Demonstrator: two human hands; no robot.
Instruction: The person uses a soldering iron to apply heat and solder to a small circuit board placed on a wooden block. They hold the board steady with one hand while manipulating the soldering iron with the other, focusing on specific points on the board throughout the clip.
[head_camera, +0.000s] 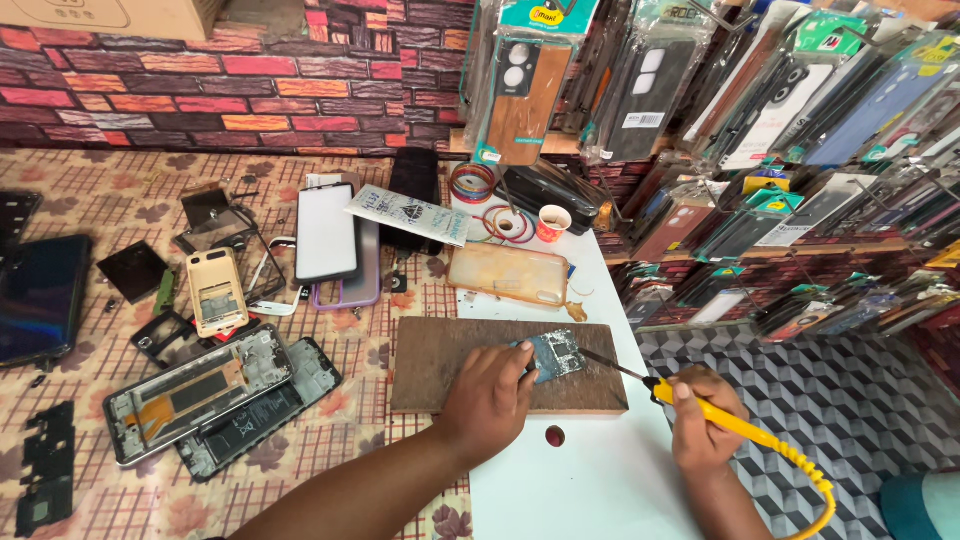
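Left hand (488, 400) pins circuit board (553, 354) on wooden block (440, 365). Right hand (703, 420) grips yellow soldering iron (735, 425), tip touching board's right edge.

Bare forearms, hands (487, 398) without gloves
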